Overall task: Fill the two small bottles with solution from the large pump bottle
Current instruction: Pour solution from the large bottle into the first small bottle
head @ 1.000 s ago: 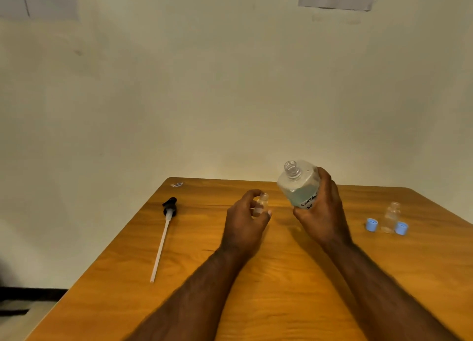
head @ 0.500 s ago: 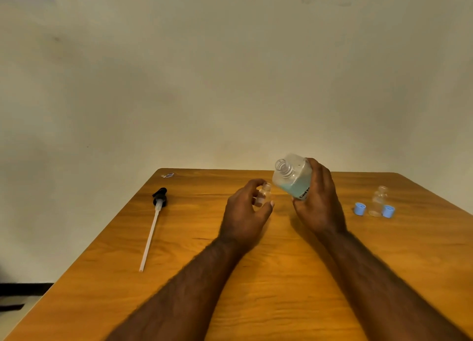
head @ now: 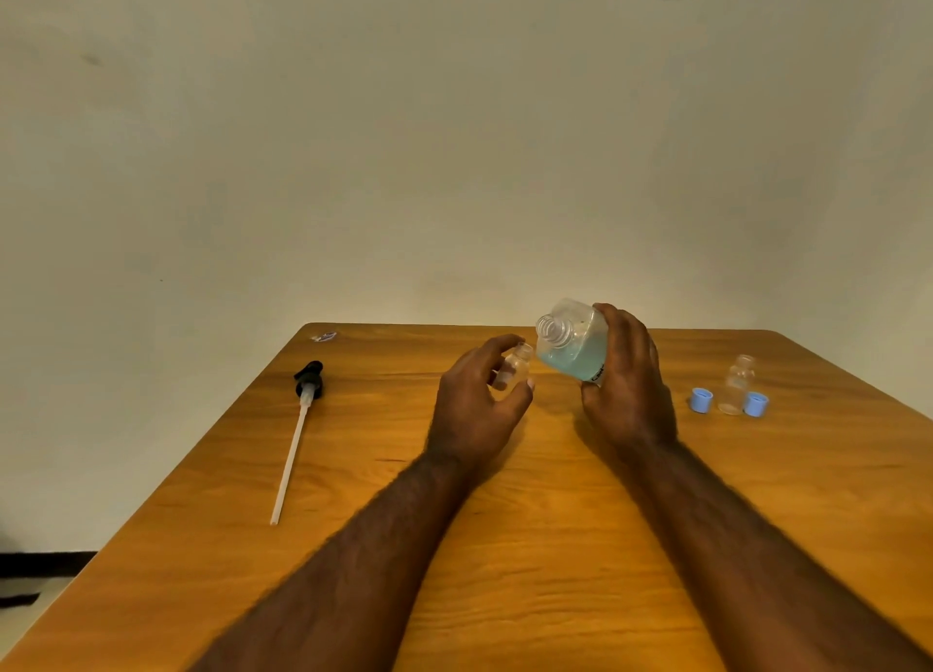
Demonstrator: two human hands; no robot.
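Two arms on show, both bare. The left forearm (head: 353, 560) and right forearm (head: 747, 545) are uncovered from the wrist to as far up as can be seen, each with a thick coat of hair that thins out towards the wrist. Left hand (head: 474, 404) and right hand (head: 628, 394) bare too, knuckles and tendons showing on the backs; left thumbnail (head: 530, 383) short, pale at the tip.

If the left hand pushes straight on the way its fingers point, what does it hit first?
Probably the large bottle, held tilted by the right hand: its open neck sits just past the small bottle that the left hand pinches. Depth is unclear.
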